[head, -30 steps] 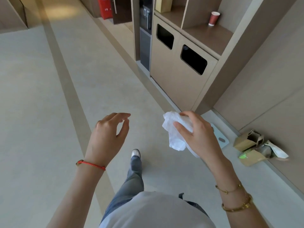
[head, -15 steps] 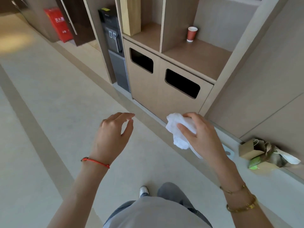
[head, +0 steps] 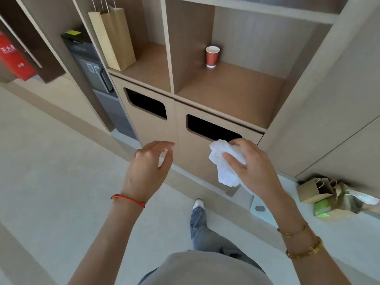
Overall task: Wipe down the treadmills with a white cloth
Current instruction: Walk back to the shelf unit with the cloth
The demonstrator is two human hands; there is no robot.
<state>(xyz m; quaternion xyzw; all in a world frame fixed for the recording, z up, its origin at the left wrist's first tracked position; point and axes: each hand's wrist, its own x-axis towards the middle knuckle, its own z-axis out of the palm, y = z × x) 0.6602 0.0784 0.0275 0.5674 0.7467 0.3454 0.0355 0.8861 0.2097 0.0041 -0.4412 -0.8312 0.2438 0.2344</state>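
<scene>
bin cabinet [head: 197, 153] now closer | right hand [head: 253, 167] grips white cloth [head: 224, 161] | left hand [head: 148, 169] loosely curled, empty

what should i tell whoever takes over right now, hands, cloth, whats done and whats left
Right hand: shut on the crumpled white cloth, held just in front of the right-hand bin opening in the wooden cabinet.
Left hand: empty, fingers loosely curled, hanging in the air beside the right.
Nearby: a red paper cup on the shelf above, paper bags on the floor ledge to the right.
Done: cannot be judged; no treadmill is in view.
Left: the cloth looks about to go in the bin. If any treadmills remain, keep the cloth or fetch a fresh one.
</scene>
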